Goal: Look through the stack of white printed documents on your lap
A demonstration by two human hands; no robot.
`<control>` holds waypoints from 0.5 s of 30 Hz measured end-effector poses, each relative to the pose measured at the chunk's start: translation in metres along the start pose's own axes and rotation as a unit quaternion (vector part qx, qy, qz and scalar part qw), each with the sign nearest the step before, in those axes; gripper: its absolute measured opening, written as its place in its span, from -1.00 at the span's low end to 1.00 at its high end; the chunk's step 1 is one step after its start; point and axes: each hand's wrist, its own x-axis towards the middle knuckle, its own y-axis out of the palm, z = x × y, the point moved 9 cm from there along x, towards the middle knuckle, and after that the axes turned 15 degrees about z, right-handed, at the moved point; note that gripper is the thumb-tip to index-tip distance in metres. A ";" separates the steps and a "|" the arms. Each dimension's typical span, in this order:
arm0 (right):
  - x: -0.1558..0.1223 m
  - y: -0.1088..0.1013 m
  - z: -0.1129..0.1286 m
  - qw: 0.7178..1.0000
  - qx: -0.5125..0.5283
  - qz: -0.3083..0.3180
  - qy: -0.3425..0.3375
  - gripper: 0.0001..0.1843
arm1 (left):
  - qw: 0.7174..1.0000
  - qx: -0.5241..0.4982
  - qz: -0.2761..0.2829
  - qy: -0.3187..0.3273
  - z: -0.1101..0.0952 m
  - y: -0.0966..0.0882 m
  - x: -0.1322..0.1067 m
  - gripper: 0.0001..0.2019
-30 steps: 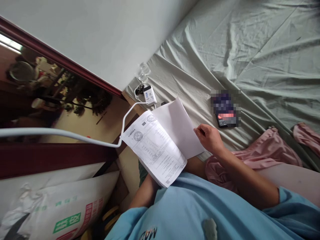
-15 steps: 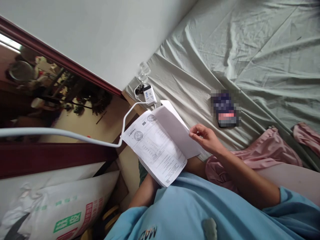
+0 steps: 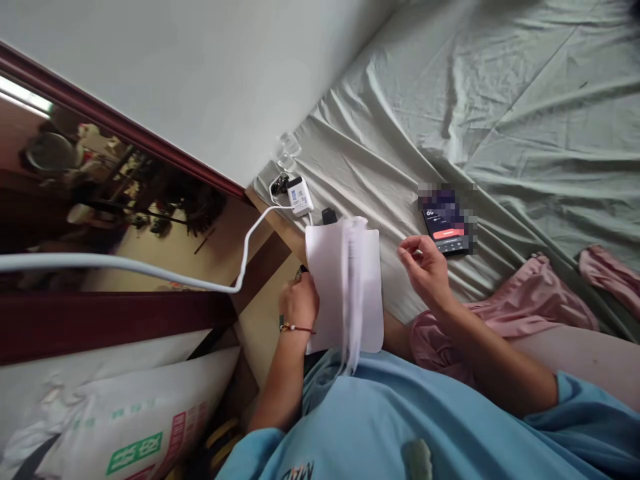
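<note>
A stapled-looking bundle of white papers rests on my lap, its middle pages standing up and blurred by motion. My left hand, with a beaded red bracelet at the wrist, is closed at the bundle's left edge; some of its fingers are hidden. A small dark object shows beside those fingers, too small to name. Off to the right of the papers, my right hand hovers with loosely curled fingers and nothing visible in them. A phone with a lit, partly pixelated screen lies on the bed just beyond it.
A white boxy device with a cable sits at the bed's corner beside clear plastic pieces. Wrinkled green sheet covers the bed. Pink cloth lies at right. White printed sacks stand lower left, near a mirror.
The printed page has swung upright and blurred. My left hand has come into sight at the papers' left edge. My right hand has let go of the page and moved slightly right.
</note>
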 end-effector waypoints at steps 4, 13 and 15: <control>0.001 0.000 -0.010 0.999 -0.012 -0.003 0.035 -0.79 | 0.997 0.068 0.004 0.038 -0.011 -0.010 0.004 -0.74; 0.005 0.030 -0.031 0.976 0.156 0.115 0.104 -0.31 | 0.964 -0.226 -0.038 0.134 -0.002 -0.032 -0.029 -0.57; -0.002 0.047 -0.029 0.938 0.247 0.190 0.153 -0.39 | 0.946 -0.300 -0.041 0.114 0.009 -0.024 -0.027 -0.55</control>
